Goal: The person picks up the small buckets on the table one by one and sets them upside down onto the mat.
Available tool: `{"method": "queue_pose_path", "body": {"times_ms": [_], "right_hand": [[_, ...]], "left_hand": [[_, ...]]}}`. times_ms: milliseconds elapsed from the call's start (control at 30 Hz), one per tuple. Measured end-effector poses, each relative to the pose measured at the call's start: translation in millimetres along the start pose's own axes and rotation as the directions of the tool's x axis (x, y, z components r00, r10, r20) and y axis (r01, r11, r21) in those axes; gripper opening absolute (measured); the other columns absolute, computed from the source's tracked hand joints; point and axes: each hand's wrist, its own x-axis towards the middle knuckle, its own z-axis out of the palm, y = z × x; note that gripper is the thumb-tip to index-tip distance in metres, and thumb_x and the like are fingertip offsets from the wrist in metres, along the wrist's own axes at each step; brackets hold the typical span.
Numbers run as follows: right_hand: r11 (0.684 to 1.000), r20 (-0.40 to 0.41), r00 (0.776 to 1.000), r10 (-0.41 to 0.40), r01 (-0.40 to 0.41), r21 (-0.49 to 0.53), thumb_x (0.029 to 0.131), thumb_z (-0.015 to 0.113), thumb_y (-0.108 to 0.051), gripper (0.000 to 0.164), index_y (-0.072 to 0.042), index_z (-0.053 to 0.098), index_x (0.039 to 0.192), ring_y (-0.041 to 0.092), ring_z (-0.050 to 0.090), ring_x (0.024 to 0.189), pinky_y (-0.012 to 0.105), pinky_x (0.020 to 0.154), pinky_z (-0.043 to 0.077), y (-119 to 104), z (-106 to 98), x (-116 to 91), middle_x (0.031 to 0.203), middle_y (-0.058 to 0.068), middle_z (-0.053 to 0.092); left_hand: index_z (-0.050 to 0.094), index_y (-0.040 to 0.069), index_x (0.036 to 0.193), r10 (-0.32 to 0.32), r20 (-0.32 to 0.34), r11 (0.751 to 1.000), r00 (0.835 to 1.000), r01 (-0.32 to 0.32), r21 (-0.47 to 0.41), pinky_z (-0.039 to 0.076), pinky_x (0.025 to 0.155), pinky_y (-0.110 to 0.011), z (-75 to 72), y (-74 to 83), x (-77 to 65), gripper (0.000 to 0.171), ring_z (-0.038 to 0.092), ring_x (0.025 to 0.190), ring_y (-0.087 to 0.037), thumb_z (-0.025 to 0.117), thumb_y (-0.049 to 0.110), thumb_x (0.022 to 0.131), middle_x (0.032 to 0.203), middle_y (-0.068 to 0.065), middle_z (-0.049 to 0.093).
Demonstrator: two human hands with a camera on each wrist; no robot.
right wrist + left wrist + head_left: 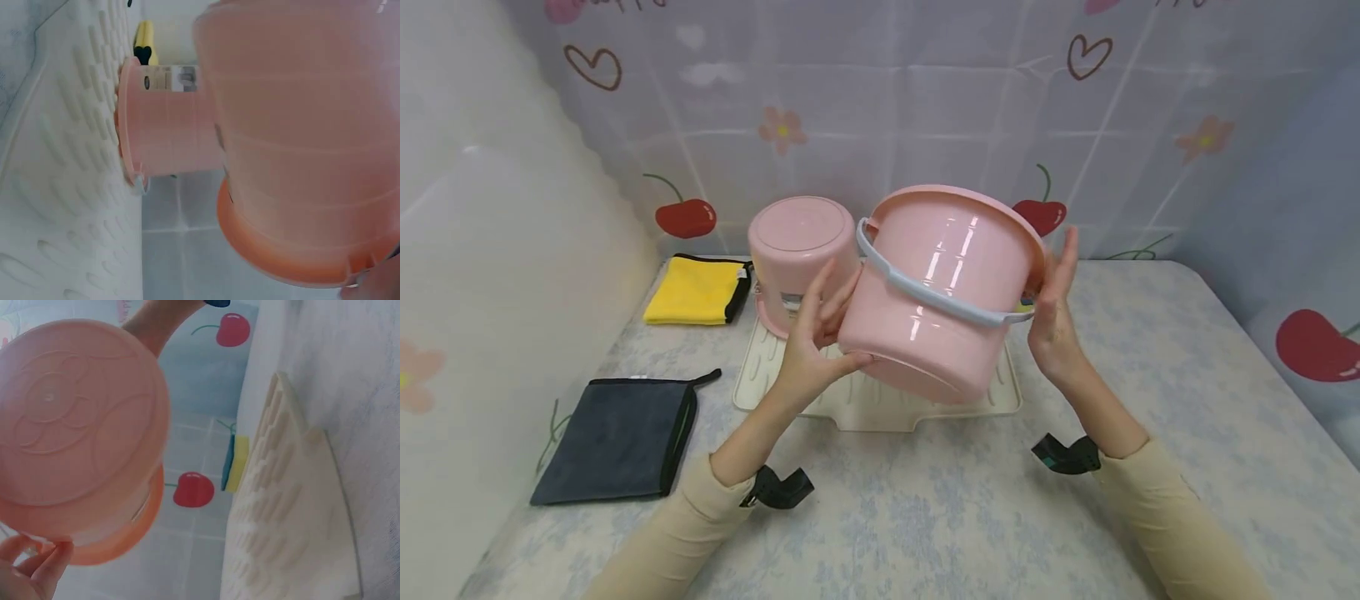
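Note:
A pink bucket [958, 258] with a pale blue-grey handle [940, 302] is held tilted above the cream ridged tray [876, 414], its base toward me and its rim up and away. My left hand [812, 354] grips it low on the left, thumb at the base edge and fingers along the side. On the right, my right hand [1056, 329] holds the rim near the handle's end, one finger pointing up; the rim hides some of its fingers. A smaller pink bucket [805, 233] stands upside down on the tray's back left, as the right wrist view also shows.
Left of the tray lie a folded yellow cloth [695, 289] with black edging and, nearer, a folded dark grey cloth [613, 437]. A yellow and blue sponge [237, 464] sits beyond the tray. A patterned curtain [887, 108] closes off the back of the table.

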Motion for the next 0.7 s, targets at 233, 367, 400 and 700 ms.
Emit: {"method": "queue_pose_path", "body": {"times_ms": [233, 367, 400, 700], "right_hand": [[0.915, 0.040, 0.919, -0.393, 0.395, -0.078, 0.056, 0.073, -0.073, 0.121, -0.024, 0.016, 0.151, 0.032, 0.021, 0.145, 0.035, 0.115, 0.028, -2.1, 10.9, 5.4, 0.156, 0.005, 0.029], [0.890, 0.101, 0.911, -0.400, 0.412, -0.196, 0.055, 0.073, -0.074, 0.115, -0.032, 0.021, 0.149, 0.033, 0.023, 0.144, 0.041, 0.118, 0.024, -4.0, 11.8, 5.6, 0.153, 0.003, 0.034], [0.899, 0.094, 0.922, -0.376, 0.387, -0.205, 0.054, 0.073, -0.074, 0.119, -0.028, 0.021, 0.150, 0.033, 0.026, 0.143, 0.039, 0.117, 0.027, -3.9, 12.2, 4.9, 0.153, 0.004, 0.035], [0.983, -0.015, 0.985, -0.173, 0.172, -0.063, 0.061, 0.071, -0.071, 0.125, -0.011, 0.009, 0.152, 0.019, 0.037, 0.132, 0.024, 0.104, 0.035, -0.3, 13.7, -1.1, 0.149, 0.006, 0.037]], "left_hand": [[0.018, 0.017, 0.152, -0.068, -0.103, 0.992, 0.992, 0.056, -0.114, 0.050, 0.079, -0.017, 4.4, 0.0, -2.5, 0.107, 0.062, 0.096, -0.002, 0.068, 0.067, 0.071, 0.114, 0.006, 0.068], [0.013, 0.014, 0.153, -0.053, -0.123, 0.991, 0.991, 0.037, -0.129, 0.050, 0.079, -0.017, 4.0, 0.4, -2.2, 0.112, 0.061, 0.092, -0.002, 0.066, 0.069, 0.071, 0.103, 0.014, 0.067], [0.011, 0.013, 0.154, -0.039, -0.120, 0.993, 0.992, 0.025, -0.113, 0.050, 0.078, -0.017, 3.8, 0.4, -2.5, 0.114, 0.061, 0.092, -0.002, 0.066, 0.069, 0.071, 0.105, 0.015, 0.067], [0.010, 0.013, 0.154, 0.135, -0.056, 0.958, 0.989, -0.116, 0.264, 0.051, 0.094, -0.030, 3.9, -1.3, -6.1, 0.126, 0.061, 0.115, -0.020, 0.066, 0.077, 0.061, 0.138, -0.021, 0.052]]}}
